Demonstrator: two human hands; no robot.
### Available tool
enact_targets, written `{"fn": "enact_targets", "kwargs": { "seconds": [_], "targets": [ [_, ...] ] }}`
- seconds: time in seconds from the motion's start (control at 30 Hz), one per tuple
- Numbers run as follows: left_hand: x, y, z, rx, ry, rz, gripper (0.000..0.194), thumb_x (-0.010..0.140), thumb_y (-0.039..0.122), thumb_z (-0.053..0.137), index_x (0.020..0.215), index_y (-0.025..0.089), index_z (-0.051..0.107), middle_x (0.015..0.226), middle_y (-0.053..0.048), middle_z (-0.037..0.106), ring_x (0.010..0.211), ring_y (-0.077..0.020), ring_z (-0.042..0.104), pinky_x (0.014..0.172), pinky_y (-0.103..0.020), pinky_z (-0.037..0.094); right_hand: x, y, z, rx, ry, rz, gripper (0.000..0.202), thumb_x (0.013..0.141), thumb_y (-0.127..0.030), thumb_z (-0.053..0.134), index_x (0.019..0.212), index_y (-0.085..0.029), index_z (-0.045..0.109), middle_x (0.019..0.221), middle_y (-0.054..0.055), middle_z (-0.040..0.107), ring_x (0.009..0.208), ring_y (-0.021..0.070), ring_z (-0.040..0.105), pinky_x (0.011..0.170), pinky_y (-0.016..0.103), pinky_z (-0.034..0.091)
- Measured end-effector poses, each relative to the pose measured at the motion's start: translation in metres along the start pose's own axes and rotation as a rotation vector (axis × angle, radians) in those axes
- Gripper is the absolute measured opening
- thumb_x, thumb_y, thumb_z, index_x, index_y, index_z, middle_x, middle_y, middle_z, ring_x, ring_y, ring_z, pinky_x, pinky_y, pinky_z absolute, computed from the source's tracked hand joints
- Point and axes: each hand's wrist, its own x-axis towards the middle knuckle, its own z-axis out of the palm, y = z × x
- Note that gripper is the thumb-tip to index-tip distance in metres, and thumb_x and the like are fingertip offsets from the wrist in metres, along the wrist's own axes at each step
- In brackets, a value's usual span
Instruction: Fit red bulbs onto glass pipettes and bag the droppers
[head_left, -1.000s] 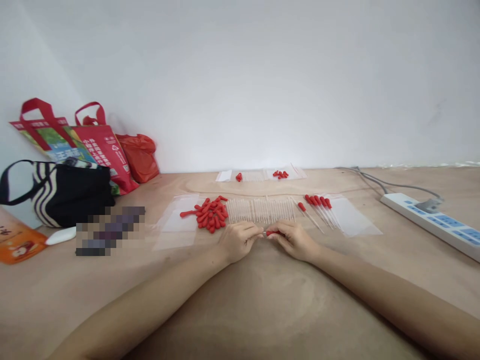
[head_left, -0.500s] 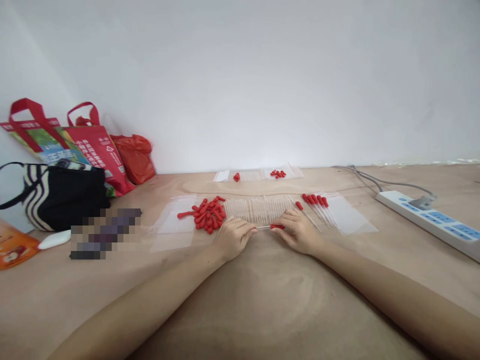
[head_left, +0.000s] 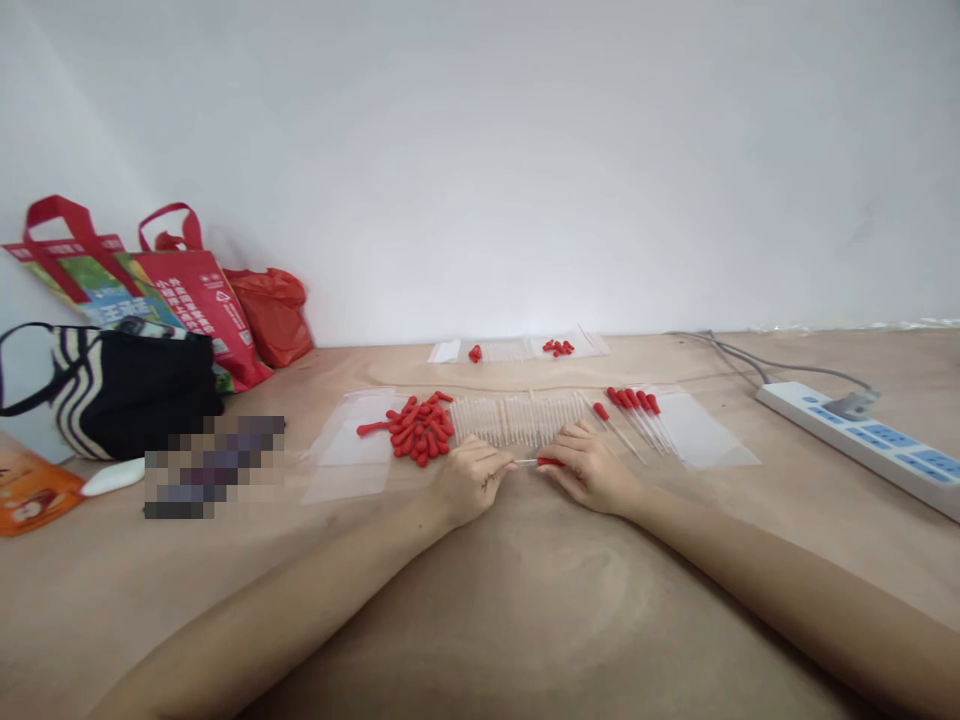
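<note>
My left hand (head_left: 471, 480) pinches one end of a thin glass dropper tube (head_left: 526, 462). Red rubber at the tube's other end is a dropper bulb (head_left: 550, 462), gripped by the fingers of my right hand (head_left: 589, 470). How far the tube reaches into the bulb is hidden by the fingers. Just beyond both hands lies a row of clear glass tubes (head_left: 517, 418). To the left of the row is a heap of red rubber bulbs (head_left: 420, 430). Several droppers with bulbs on them (head_left: 637, 405) lie to the right, one a little apart from the others.
Clear plastic bags (head_left: 352, 430) lie left of the heap, and another plastic bag (head_left: 709, 435) at right. By the wall rests a bag with bulbs and tubes (head_left: 517, 349). A power strip (head_left: 862, 435) is at right; a black bag (head_left: 142, 390) and red shopping bag (head_left: 199, 300) stand left.
My hands have come slightly closer together, and less of the glass tube shows between them. The view has shifted a little; the other things lie as before.
</note>
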Motion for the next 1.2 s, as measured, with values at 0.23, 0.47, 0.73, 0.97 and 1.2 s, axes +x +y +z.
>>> {"fn": "enact_targets", "kwargs": {
  "seconds": [0.23, 0.47, 0.73, 0.97, 1.2],
  "targets": [
    [0.000, 0.000, 0.000, 0.009, 0.004, -0.002, 0.024, 0.086, 0.019, 0.040, 0.075, 0.014, 0.061, 0.060, -0.003, 0.063, 0.055, -0.0129, 0.054, 0.059, -0.027, 0.039, 0.000, -0.001, 0.005, 0.093, 0.016, 0.012, 0.019, 0.084, -0.027, 0.042, 0.085, -0.017, 0.058, 0.069, 0.005, 0.059, 0.069, 0.0166, 0.047, 0.063, 0.032, 0.034],
    [0.003, 0.005, 0.000, -0.045, 0.049, -0.070, 0.026, 0.086, 0.024, 0.040, 0.077, 0.015, 0.062, 0.054, -0.001, 0.060, 0.051, -0.0121, 0.053, 0.057, -0.025, 0.041, 0.010, -0.010, -0.005, 0.506, 0.109, 0.309, 0.015, 0.079, -0.032, 0.050, 0.078, -0.019, 0.057, 0.073, 0.004, 0.060, 0.070, 0.0148, 0.053, 0.065, 0.030, 0.042],
    [0.007, 0.011, 0.003, -0.180, 0.105, -0.247, 0.022, 0.085, 0.026, 0.043, 0.083, 0.017, 0.063, 0.058, 0.001, 0.063, 0.054, -0.0107, 0.057, 0.057, -0.021, 0.045, 0.024, -0.017, 0.014, 1.161, 0.336, 0.691, 0.035, 0.062, -0.044, 0.065, 0.078, -0.020, 0.044, 0.070, -0.001, 0.059, 0.060, 0.0105, 0.055, 0.063, 0.027, 0.045],
    [0.009, 0.012, 0.002, -0.204, 0.056, -0.246, 0.019, 0.081, 0.026, 0.047, 0.087, 0.015, 0.061, 0.070, -0.004, 0.065, 0.066, -0.0139, 0.060, 0.065, -0.026, 0.048, 0.016, 0.055, -0.038, 0.291, 0.403, 0.858, 0.042, 0.078, -0.040, 0.043, 0.109, -0.014, 0.050, 0.067, 0.002, 0.058, 0.058, 0.0135, 0.052, 0.056, 0.026, 0.040],
    [0.010, 0.010, 0.004, -0.181, -0.010, -0.166, 0.017, 0.081, 0.024, 0.047, 0.087, 0.015, 0.061, 0.073, -0.004, 0.065, 0.068, -0.0150, 0.058, 0.067, -0.028, 0.047, -0.008, 0.086, -0.028, -0.247, 0.033, 0.977, 0.035, 0.076, -0.030, 0.046, 0.104, -0.010, 0.055, 0.083, 0.013, 0.064, 0.077, 0.0223, 0.058, 0.061, 0.027, 0.038]
  ]
}}
